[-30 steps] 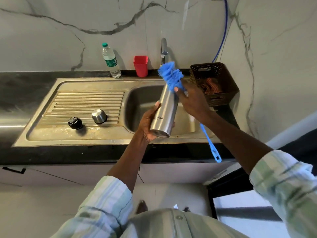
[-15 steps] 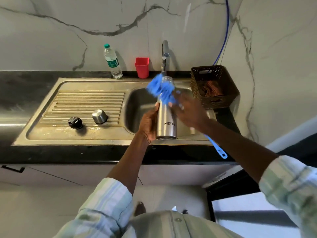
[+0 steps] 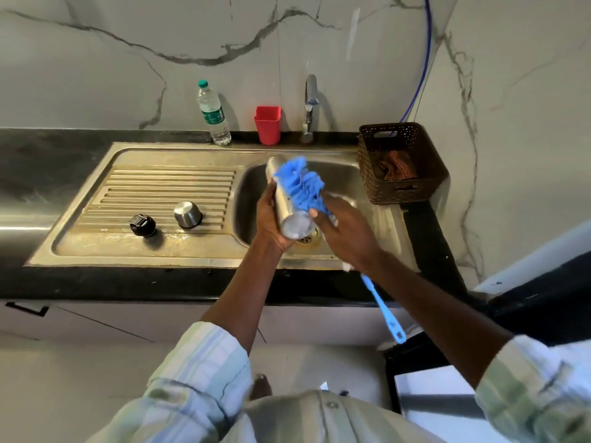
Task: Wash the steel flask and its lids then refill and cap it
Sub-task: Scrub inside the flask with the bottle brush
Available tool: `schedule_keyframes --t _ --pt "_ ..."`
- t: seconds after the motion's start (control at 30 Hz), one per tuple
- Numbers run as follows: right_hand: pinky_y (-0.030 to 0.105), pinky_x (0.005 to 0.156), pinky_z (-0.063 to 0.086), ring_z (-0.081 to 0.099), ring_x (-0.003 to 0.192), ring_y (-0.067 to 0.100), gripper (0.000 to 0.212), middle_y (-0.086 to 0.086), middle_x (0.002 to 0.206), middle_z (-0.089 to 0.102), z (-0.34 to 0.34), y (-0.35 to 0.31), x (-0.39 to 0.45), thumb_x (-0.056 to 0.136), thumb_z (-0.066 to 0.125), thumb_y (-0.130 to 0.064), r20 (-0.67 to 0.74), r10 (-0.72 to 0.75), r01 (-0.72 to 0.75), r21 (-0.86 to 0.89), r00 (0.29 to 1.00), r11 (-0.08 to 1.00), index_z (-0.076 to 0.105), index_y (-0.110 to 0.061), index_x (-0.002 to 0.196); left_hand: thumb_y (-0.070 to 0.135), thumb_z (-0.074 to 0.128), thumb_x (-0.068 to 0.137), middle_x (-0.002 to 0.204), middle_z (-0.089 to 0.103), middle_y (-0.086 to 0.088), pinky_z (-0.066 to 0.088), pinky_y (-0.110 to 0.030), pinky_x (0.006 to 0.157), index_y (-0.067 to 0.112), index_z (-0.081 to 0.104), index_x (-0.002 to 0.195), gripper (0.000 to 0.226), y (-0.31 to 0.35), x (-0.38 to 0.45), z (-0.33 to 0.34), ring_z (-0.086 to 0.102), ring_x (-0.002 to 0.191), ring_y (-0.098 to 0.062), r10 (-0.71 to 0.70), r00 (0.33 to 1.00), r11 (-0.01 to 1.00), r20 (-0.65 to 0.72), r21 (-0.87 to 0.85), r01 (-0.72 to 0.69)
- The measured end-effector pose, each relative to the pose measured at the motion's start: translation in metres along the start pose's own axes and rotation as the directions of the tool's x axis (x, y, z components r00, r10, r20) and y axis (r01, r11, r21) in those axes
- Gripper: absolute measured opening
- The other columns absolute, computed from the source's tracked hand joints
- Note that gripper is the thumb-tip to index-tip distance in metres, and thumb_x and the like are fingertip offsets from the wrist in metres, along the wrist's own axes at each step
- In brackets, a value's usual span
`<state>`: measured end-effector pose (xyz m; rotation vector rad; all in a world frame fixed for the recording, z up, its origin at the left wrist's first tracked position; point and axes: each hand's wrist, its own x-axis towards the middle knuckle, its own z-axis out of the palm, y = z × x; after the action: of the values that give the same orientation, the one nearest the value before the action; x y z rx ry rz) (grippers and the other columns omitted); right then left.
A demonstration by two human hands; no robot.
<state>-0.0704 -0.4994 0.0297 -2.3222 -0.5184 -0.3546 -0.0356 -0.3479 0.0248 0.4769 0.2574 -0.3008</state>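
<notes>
Black worktop (image 3: 64,282) runs across the frame, steel sink unit (image 3: 105,251) set into it: ribbed drainboard at 9 o'clock, basin (image 3: 361,183) at centre. Brown perforated basket (image 3: 399,190) sits on the worktop at 2 o'clock of the basin, a checked cloth inside it. Tap (image 3: 309,107) stands at 12 o'clock behind the basin, red cup (image 3: 268,124) just beside it at 11, clear plastic water bottle (image 3: 213,113) further toward 10.

Your left hand (image 3: 270,219) is wrapped round the steel flask (image 3: 283,196), holding it over the basin, tilted with its base toward you and its neck pointing away toward 11 o'clock. Your right hand (image 3: 345,228) is closed round the blue bottle brush (image 3: 303,183); the bristle head lies against the flask's side, right of the body, and the handle runs out below your wrist toward 5 o'clock, past the worktop edge.

Both lids are on the drainboard, at 9 o'clock of the flask, close together but apart: steel cup lid (image 3: 188,214) inverted, black inner cap (image 3: 142,224) to its left. Drainboard surface near them looks wet.
</notes>
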Motion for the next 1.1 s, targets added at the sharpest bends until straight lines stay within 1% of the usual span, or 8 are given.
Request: schedule_keyframes --t 0.1,0.17,0.37,0.53,0.67,0.8,0.97,1.1 --pt "0.038 0.058 0.056 0.066 0.079 0.034 0.049 0.016 0.113 0.062 0.013 -0.01 -0.031 0.097 0.046 -0.042 -0.068 -0.156 0.142 -0.178 0.985 0.974 0.05 -0.011 0.135 0.046 0.026 0.103 0.072 0.069 -0.018 0.059 -0.035 0.06 0.0 0.073 0.073 0.072 0.0 -0.005 -0.005 0.071 0.064 -0.031 -0.005 0.999 0.998 0.036 -0.058 0.007" --pt "0.036 0.049 0.053 0.066 0.069 0.035 0.046 0.019 0.112 0.063 0.023 -0.019 -0.03 0.097 0.046 -0.04 -0.048 -0.222 0.202 -0.27 0.974 0.942 0.05 -0.011 0.133 0.042 0.02 0.104 0.071 0.071 -0.02 0.059 -0.031 0.062 -0.002 0.066 0.089 0.066 -0.013 -0.01 -0.002 0.072 0.068 -0.029 0.024 0.999 1.0 0.023 -0.02 -0.024" --pt "0.044 0.079 0.052 0.061 0.107 0.039 0.049 0.018 0.135 0.053 0.007 -0.019 0.007 0.102 0.04 -0.041 -0.201 0.179 -0.212 -0.157 0.963 0.965 0.043 -0.015 0.144 0.036 0.065 0.085 0.112 0.071 -0.02 0.062 -0.044 0.067 0.003 0.06 0.125 0.051 -0.005 0.002 0.008 0.07 0.096 -0.036 0.107 0.92 0.992 -0.377 -0.023 -0.124" --pt "0.038 0.051 0.052 0.065 0.072 0.037 0.047 0.02 0.108 0.062 0.019 -0.021 -0.021 0.096 0.046 -0.036 -0.049 -0.124 0.109 -0.232 0.991 0.967 0.053 -0.007 0.133 0.041 0.047 0.099 0.079 0.072 -0.014 0.059 -0.033 0.054 0.007 0.063 0.102 0.037 -0.006 -0.003 0.01 0.071 0.069 -0.029 0.13 0.92 0.984 -0.369 -0.067 -0.166" --pt "0.044 0.079 0.055 0.064 0.1 0.03 0.048 0.011 0.12 0.062 0.012 -0.008 0.001 0.101 0.038 -0.045 -0.241 0.215 -0.222 0.002 0.946 0.975 0.047 -0.017 0.138 0.039 0.068 0.08 0.121 0.068 -0.02 0.06 -0.047 0.076 0.004 0.056 0.132 0.064 -0.012 -0.001 0.004 0.067 0.108 -0.037 0.038 0.881 0.984 -0.472 -0.136 -0.115" --pt "0.039 0.063 0.055 0.066 0.086 0.035 0.051 0.017 0.113 0.063 0.019 -0.025 -0.02 0.097 0.043 -0.04 -0.14 -0.054 0.038 -0.118 0.989 0.992 0.053 -0.007 0.134 0.042 0.053 0.092 0.102 0.069 -0.017 0.059 -0.036 0.053 0.004 0.062 0.122 0.049 -0.009 -0.002 0.011 0.069 0.081 -0.033 0.051 0.904 0.977 -0.425 -0.166 -0.134" --pt "0.04 0.079 0.053 0.063 0.104 0.031 0.045 0.012 0.123 0.061 0.008 -0.015 0.003 0.102 0.04 -0.04 -0.221 0.186 -0.202 -0.05 0.957 0.978 0.047 -0.015 0.139 0.045 0.057 0.089 0.112 0.07 -0.019 0.06 -0.041 0.055 0.003 0.061 0.125 0.055 -0.014 -0.001 0.011 0.068 0.092 -0.035 0.014 0.904 0.981 -0.428 -0.168 -0.095" --pt "0.038 0.057 0.054 0.067 0.079 0.036 0.048 0.02 0.113 0.063 0.012 -0.021 -0.021 0.098 0.044 -0.036 -0.082 -0.126 0.105 -0.227 0.989 0.968 0.053 -0.005 0.134 0.047 0.047 0.096 0.084 0.073 -0.016 0.058 -0.034 0.051 0.006 0.066 0.105 0.047 -0.011 -0.004 0.016 0.071 0.068 -0.032 0.015 0.916 0.984 -0.401 -0.157 -0.085"
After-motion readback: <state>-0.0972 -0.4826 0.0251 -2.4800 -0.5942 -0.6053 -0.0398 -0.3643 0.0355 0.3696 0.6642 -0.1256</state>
